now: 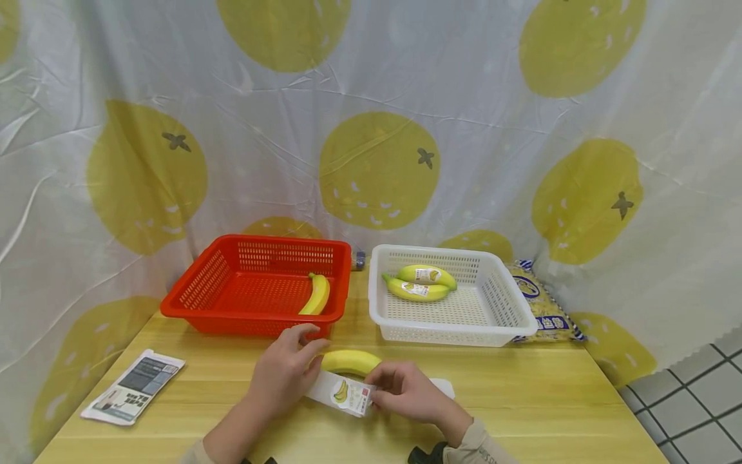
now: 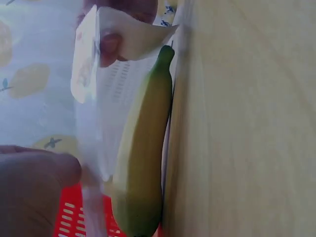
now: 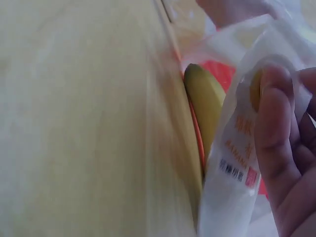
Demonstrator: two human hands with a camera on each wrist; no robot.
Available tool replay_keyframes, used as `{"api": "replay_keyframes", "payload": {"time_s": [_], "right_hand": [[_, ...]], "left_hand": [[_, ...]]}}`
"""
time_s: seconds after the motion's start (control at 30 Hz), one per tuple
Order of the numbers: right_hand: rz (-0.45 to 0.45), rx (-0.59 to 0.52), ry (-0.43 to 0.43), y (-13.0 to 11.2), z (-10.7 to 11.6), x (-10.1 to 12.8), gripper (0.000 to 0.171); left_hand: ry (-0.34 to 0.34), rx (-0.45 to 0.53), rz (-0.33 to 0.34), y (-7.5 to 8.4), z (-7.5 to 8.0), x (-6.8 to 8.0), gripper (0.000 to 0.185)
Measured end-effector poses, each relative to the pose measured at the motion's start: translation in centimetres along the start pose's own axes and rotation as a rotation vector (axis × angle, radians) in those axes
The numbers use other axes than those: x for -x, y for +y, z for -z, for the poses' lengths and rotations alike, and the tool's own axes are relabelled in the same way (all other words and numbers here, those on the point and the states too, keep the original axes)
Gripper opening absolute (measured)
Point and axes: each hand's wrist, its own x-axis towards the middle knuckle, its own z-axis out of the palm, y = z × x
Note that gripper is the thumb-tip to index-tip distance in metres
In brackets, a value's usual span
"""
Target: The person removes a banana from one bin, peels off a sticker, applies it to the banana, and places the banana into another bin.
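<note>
A translucent strip of banana labels (image 1: 342, 392) stretches between both hands above the wooden table. My left hand (image 1: 285, 368) holds its left end, thumb near the strip's edge. My right hand (image 1: 408, 391) pinches the other end; in the right wrist view its thumb (image 3: 275, 118) lies over a printed label (image 3: 240, 148). Up close in the left wrist view, that end of the strip curls away at the right hand's fingers. Just behind the strip a yellow banana (image 1: 350, 362) with greenish tips lies on the table, partly covered, touched by neither hand.
A red basket (image 1: 249, 317) holds one unlabelled banana (image 1: 316, 295). Beside it, a white basket (image 1: 452, 332) contains two labelled bananas (image 1: 417, 290). A yellow bag (image 1: 542, 306) stands at right, a printed packet (image 1: 133, 388) lies left, and a white item (image 1: 444, 387) is partly hidden behind my right hand.
</note>
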Motion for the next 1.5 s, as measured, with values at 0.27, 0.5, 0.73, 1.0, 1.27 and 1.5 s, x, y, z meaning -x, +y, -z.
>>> {"api": "replay_keyframes", "payload": {"time_s": [0.27,0.5,0.73,1.0,1.27,1.5], "right_hand": [[-0.065,0.059,0.106,-0.2,-0.7,-0.2,0.014],[0.043,0.09,0.068,0.0,-1.3,-0.5,0.012],[0.026,0.118,0.059,0.2,-1.5,-0.5,0.012],[0.02,0.122,0.056,0.4,-1.5,-0.5,0.013],[0.0,0.12,0.054,0.2,-1.5,-0.4,0.014],[-0.001,0.108,0.051,0.1,-1.5,-0.4,0.016]], "left_hand": [[0.147,0.242,-0.247,1.7,-0.6,-0.2,0.016],[-0.066,0.329,-0.224,3.1,-1.1,0.5,0.026],[-0.15,0.384,-0.151,3.5,-1.1,0.6,0.018],[-0.183,0.43,-0.157,3.2,-1.1,0.7,0.018],[-0.21,0.446,-0.137,3.2,-1.0,0.7,0.021],[-0.206,0.439,-0.13,3.1,-1.1,0.9,0.021]]}}
